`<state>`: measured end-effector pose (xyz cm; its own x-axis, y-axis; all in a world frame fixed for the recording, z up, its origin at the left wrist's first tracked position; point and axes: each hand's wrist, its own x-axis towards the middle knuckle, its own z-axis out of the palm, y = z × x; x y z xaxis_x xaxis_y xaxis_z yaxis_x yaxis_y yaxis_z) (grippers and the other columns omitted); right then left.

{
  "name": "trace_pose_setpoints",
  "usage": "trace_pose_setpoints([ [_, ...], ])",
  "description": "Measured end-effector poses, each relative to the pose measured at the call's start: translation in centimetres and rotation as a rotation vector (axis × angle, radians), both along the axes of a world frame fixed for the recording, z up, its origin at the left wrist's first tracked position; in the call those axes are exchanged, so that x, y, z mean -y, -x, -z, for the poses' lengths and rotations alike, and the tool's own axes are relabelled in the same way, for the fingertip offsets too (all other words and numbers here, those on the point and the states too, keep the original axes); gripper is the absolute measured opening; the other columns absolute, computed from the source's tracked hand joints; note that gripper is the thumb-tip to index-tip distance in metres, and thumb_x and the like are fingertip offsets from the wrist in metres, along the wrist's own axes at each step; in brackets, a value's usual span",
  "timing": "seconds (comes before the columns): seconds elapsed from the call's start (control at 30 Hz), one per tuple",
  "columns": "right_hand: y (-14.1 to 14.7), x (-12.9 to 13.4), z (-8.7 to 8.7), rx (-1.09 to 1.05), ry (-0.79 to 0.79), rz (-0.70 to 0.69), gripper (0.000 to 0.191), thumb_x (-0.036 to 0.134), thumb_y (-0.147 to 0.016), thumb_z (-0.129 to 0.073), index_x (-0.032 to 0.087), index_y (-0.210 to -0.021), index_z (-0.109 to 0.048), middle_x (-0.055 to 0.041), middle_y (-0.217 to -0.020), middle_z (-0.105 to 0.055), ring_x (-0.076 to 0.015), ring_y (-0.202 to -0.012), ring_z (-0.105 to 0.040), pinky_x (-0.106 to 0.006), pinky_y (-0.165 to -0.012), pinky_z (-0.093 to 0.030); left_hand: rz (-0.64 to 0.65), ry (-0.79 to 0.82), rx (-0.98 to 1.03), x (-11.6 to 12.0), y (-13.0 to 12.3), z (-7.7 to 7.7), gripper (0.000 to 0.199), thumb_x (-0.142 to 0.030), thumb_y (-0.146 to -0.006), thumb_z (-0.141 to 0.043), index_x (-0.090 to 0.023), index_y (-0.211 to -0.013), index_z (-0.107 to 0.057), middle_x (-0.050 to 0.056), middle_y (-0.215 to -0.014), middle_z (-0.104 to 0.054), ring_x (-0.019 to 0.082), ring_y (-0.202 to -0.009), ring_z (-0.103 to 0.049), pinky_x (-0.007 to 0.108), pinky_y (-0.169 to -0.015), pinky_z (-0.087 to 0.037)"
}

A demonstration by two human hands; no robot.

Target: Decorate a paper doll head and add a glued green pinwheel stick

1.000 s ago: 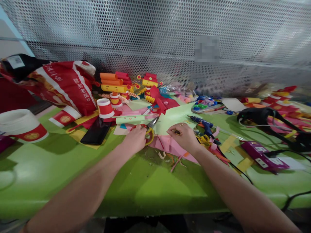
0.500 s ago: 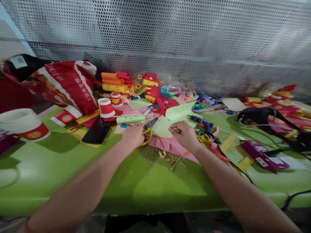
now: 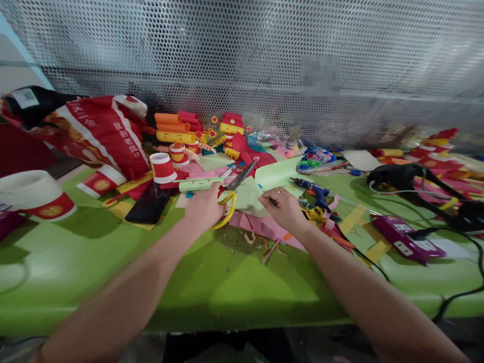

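Note:
My left hand (image 3: 202, 207) is closed on a pair of scissors (image 3: 242, 177) with yellow handles, the blades pointing up and away over the papers. My right hand (image 3: 284, 205) is closed in a pinch above a pale green sheet of paper (image 3: 249, 195); a small dark end shows at its fingers, the rest hidden by the hand. A light green paper roll (image 3: 200, 185) with a drawn face lies just beyond my left hand. Pink paper (image 3: 260, 224) spreads below both hands, and a curled green sheet (image 3: 282, 171) stands behind them.
Left are a black phone (image 3: 148, 202), a red-and-white paper cup (image 3: 162, 169) and a big white cup (image 3: 36, 194). Paper figures (image 3: 231, 132) stand at the back. A blue glue gun (image 3: 312, 190) and a purple power strip (image 3: 408, 238) with a cable lie right.
The scissors have been raised and swung, so the blades now reach farther up and the yellow handles show more. My right hand has shifted slightly left.

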<state>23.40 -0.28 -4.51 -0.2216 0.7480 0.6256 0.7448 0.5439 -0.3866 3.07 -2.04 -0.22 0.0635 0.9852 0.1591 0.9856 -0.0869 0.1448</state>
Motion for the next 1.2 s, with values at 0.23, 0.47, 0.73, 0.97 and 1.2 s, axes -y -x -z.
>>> trace_pose_setpoints([
  [0.23, -0.04, 0.00, -0.03, 0.011, 0.036, -0.009, 0.032, 0.030, -0.084, -0.047, 0.020, -0.055, -0.057, -0.0055, -0.060, -0.064, -0.0195, -0.068, -0.059, -0.031, -0.065, -0.045, 0.139, -0.031, 0.045, 0.53, -0.42, 0.39, 0.051, -0.035, -0.077, -0.054, -0.023, -0.125, -0.042, 0.006, -0.089, -0.069, 0.028, -0.086, -0.065, 0.036, -0.069, -0.046],
  [0.47, 0.21, 0.03, 0.10, -0.033, 0.063, 0.027, 0.009, 0.019, -0.073, -0.057, 0.022, -0.067, -0.063, -0.0036, -0.071, -0.068, -0.0211, -0.076, -0.061, -0.034, -0.072, -0.047, 0.208, -0.084, 0.060, 0.52, -0.32, 0.92, 0.053, -0.031, -0.077, -0.054, -0.023, -0.128, -0.039, 0.004, -0.081, -0.068, 0.025, -0.081, -0.065, 0.033, -0.068, -0.046],
  [0.73, 0.05, -0.03, 0.36, -0.057, 0.004, -0.004, 0.024, 0.028, -0.080, -0.051, 0.022, -0.058, -0.055, -0.0042, -0.060, -0.062, -0.0199, -0.067, -0.058, -0.032, -0.065, -0.045, 0.251, -0.087, 0.012, 0.75, -0.34, 0.51, 0.053, -0.026, -0.079, -0.050, -0.017, -0.130, -0.038, 0.009, -0.089, -0.067, 0.026, -0.086, -0.064, 0.034, -0.070, -0.048],
  [0.97, 0.21, 0.08, 0.19, -0.071, 0.006, 0.018, 0.018, 0.029, -0.077, -0.054, 0.021, -0.062, -0.057, -0.0029, -0.062, -0.063, -0.0184, -0.066, -0.058, -0.031, -0.066, -0.045, 0.302, -0.113, 0.043, 0.74, -0.14, 0.65, 0.052, -0.017, -0.079, -0.044, -0.017, -0.131, -0.037, 0.009, -0.096, -0.066, 0.024, -0.089, -0.063, 0.034, -0.073, -0.048],
  [1.2, 0.23, 0.11, 0.52, -0.046, 0.011, 0.012, 0.015, 0.026, -0.079, -0.049, 0.022, -0.075, -0.063, -0.0055, -0.075, -0.068, -0.0202, -0.072, -0.059, -0.034, -0.070, -0.046, 0.347, -0.176, 0.093, 0.64, -0.06, 0.97, 0.056, -0.015, -0.075, -0.047, -0.017, -0.130, -0.039, 0.007, -0.089, -0.065, 0.021, -0.083, -0.062, 0.030, -0.070, -0.048],
])
